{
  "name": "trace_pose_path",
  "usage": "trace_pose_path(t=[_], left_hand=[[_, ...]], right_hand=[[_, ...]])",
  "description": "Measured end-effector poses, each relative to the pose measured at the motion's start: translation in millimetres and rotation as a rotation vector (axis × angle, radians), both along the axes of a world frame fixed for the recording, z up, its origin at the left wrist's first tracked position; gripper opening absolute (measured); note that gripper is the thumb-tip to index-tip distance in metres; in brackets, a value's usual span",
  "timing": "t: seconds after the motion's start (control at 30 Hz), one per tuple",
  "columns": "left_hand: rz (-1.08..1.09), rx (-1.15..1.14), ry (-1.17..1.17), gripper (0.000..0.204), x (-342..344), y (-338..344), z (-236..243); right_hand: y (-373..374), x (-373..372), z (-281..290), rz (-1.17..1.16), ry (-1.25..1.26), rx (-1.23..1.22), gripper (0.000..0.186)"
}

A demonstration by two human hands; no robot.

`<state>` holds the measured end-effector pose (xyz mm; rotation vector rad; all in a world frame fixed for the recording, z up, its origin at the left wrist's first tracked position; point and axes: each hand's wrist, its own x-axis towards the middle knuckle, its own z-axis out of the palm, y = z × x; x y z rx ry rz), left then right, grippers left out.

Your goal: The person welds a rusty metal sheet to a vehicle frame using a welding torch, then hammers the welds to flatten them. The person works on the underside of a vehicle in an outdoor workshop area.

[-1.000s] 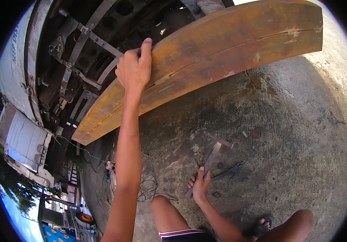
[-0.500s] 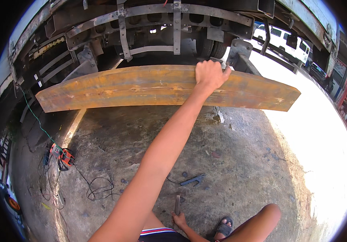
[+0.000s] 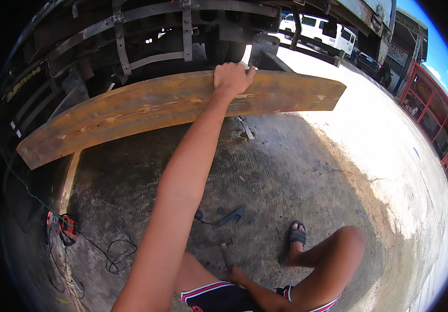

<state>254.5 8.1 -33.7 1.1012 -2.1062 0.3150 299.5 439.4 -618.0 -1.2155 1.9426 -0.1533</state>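
Note:
My left hand [image 3: 232,78] is closed over the top edge of a long, curved, rusty steel beam [image 3: 109,112] at the truck's underframe [image 3: 156,26]. Low in the view, near my thigh, my right hand [image 3: 237,275] grips a hammer [image 3: 225,255]. Just beyond the hammer, a dark welding electrode holder [image 3: 231,217] lies on the concrete [image 3: 265,166] with its cable.
An orange welding machine [image 3: 67,226] with tangled black cables and a green wire is at the lower left. A steel bracket [image 3: 263,49] stands behind the beam. Beyond are a white van [image 3: 317,32], a dark vehicle [image 3: 368,63] and red shelving [image 3: 429,104]. My sandalled foot [image 3: 296,239] is at right.
The camera has swung round and tilted, so the beam sits lower left than half a second ago and more of the yard shows. My left hand stays on the beam.

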Motion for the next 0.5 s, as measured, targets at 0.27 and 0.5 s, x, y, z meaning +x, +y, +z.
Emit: trace_pose_path(t=[0.27,0.5], left_hand=[[0.008,0.026,-0.064,0.062,-1,-2,-2],[0.007,0.048,-0.091,0.061,1,0,-1]], right_hand=[[-1,-19,41,0.219,0.117,0.123,0.039],[0,-10,33,0.221,0.202,0.120,0.029]])
